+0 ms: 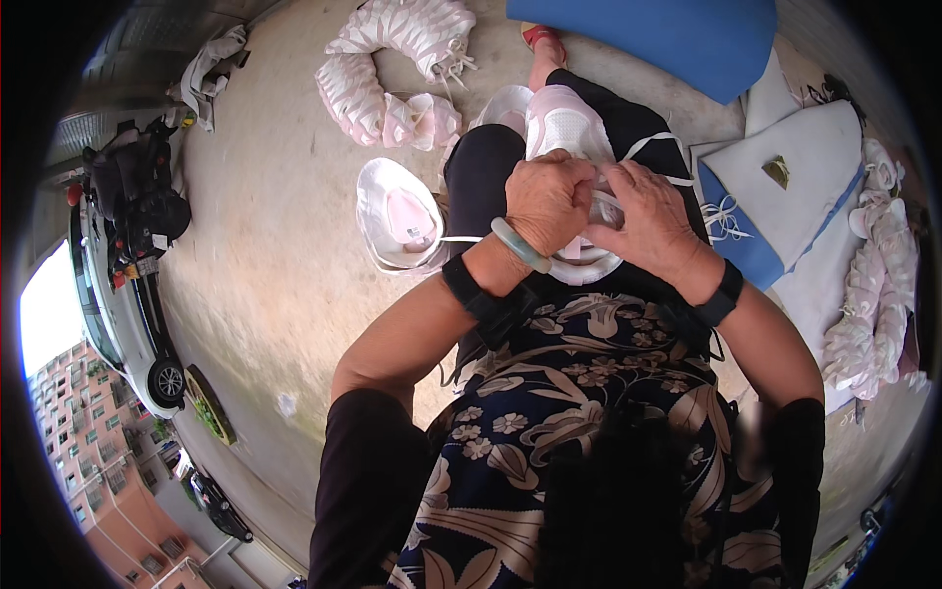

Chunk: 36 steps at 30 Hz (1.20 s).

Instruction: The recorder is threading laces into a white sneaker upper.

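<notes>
Your shoe [566, 123], white and pink, lies across your lap between your knees, its toe pointing away from you. Your left hand [554, 204] is on its lacing area, fingers curled inward; the tips are hidden, so you cannot tell whether they grip anything. Your right hand [650, 218] meets it there, fingers bent and thumb set apart from them; whether it pinches a lace cannot be told either. A white lace [679, 181] loops out past your right hand over your dark trousers.

You wear a pale bangle [520, 245] on the left wrist and a black band [722, 293] on the right. Just beside your left knee, a second shoe [376, 211] rests on the floor [285, 236], its opening upward. Beyond it curves a row of shoes [358, 98]. To your right lie a pale sheet [814, 157] and, farther out, a heap of shoes [880, 294].
</notes>
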{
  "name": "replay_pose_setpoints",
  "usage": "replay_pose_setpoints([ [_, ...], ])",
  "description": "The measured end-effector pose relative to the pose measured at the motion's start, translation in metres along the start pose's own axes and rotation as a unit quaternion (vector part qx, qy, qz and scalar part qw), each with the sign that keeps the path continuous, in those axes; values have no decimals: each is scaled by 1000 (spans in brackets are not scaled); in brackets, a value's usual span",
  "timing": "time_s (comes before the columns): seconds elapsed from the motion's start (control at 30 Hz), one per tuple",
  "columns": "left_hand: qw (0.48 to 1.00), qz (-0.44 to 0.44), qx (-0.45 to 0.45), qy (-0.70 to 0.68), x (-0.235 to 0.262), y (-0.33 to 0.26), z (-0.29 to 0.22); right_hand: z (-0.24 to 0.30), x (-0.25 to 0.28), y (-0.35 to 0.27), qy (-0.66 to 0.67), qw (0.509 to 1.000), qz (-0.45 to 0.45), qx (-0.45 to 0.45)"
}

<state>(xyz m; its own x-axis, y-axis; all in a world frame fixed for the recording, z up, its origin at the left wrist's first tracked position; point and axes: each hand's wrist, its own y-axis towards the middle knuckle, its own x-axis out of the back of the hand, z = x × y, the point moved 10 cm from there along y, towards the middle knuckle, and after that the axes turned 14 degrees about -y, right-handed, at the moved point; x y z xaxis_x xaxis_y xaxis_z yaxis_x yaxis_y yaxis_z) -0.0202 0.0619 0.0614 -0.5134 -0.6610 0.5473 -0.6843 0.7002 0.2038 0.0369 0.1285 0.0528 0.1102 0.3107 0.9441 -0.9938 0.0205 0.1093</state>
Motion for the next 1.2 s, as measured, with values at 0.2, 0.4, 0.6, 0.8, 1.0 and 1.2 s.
replay_pose_setpoints([
  [0.2, 992, 75, 28, 102, -19, 2, 7, -27, -15, -6, 104, 992, 7, -67],
  [0.4, 979, 90, -2, 181, -36, 2, 4, -33, -17, -9, 149, 987, -35, -47],
  [0.6, 956, 85, -108, 258, -37, 5, -21, -31, -9, -12, 150, 984, -53, -81],
  [0.8, 957, 34, -202, 204, 11, -20, -52, -35, -9, -14, 185, 976, -26, -111],
  [1.0, 951, -99, -62, 286, 137, -97, 45, -40, -4, -17, 158, 980, -72, -95],
  [1.2, 884, -135, 206, 398, 252, -206, 146, -37, -5, -14, 140, 985, -64, -83],
])
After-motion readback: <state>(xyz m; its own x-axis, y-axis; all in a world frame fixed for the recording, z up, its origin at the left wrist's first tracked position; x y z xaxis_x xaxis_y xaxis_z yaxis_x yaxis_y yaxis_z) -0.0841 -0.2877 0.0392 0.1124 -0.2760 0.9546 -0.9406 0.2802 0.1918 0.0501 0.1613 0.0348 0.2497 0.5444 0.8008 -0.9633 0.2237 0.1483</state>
